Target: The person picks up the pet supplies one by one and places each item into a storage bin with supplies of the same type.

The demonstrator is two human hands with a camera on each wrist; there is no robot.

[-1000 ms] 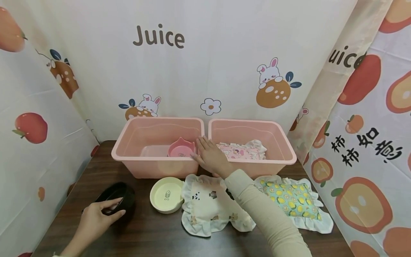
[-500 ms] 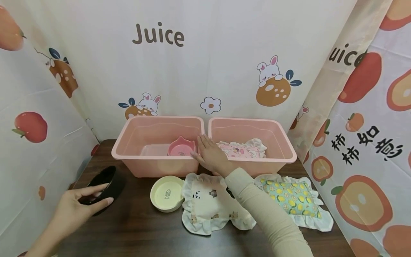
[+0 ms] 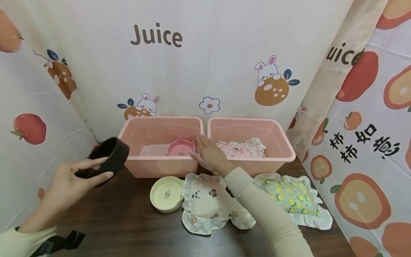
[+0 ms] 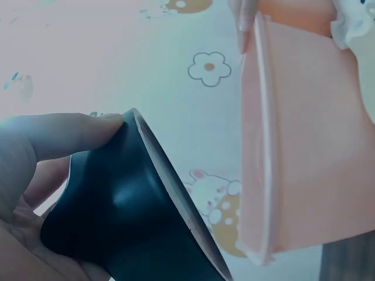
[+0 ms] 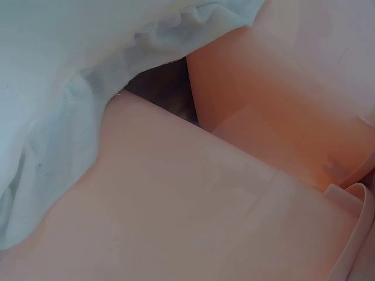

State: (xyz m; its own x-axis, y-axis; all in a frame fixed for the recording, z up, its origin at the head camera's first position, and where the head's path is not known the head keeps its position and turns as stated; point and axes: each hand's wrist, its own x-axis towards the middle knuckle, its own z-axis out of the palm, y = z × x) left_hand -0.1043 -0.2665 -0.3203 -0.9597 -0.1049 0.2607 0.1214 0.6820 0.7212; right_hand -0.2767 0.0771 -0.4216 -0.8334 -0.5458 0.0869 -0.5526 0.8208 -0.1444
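Note:
My left hand (image 3: 69,180) grips a black bowl (image 3: 117,155) by its near side, thumb and fingers over the wall. The bowl is tilted up off the table, beside the left pink bin (image 3: 162,167). In the left wrist view, the dark bowl (image 4: 117,211) has a curved-in lower end, and the bin wall (image 4: 316,146) stands apart from it. My right hand (image 3: 212,155) lies with straight fingers across the adjoining rims of the left bin and the right pink bin (image 3: 273,165). A pink cat-eared bowl (image 3: 181,147) sits inside the left bin.
A frilled pink cushion (image 3: 240,150) lies in the right bin. In front, on the dark table (image 3: 135,228), are a pale yellow bowl (image 3: 167,194), a frilled cream cushion (image 3: 208,207) and a lemon-print cushion (image 3: 290,196). Printed curtains (image 3: 205,64) enclose the back and sides.
My left hand has lifted the black bowl from the table's left side, first leftward, then up and forward toward the left bin. The right hand stays on the rims.

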